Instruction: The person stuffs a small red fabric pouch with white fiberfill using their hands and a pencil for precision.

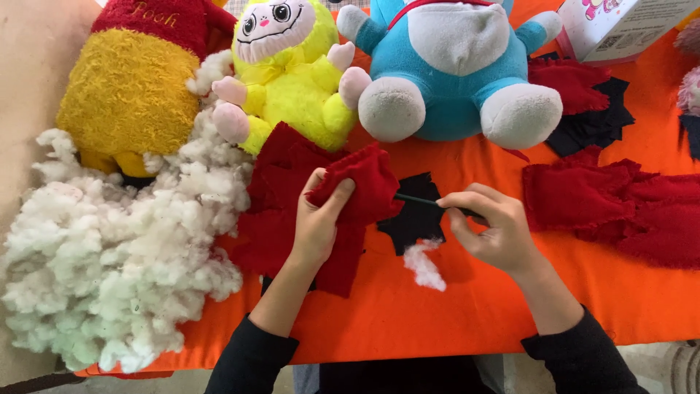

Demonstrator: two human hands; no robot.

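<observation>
Head view shows my left hand [315,222] gripping a red fleece pouch [361,186], its inside hidden, while my right hand [487,228] pinches a thin dark stick [419,199] entering it.

An orange-covered table [467,314] stands over a pale beige floor [29,87].

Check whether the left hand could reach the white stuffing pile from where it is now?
Probably yes: the left hand holds a red fabric piece, and the stuffing pile lies close on its left, nothing between.
</observation>
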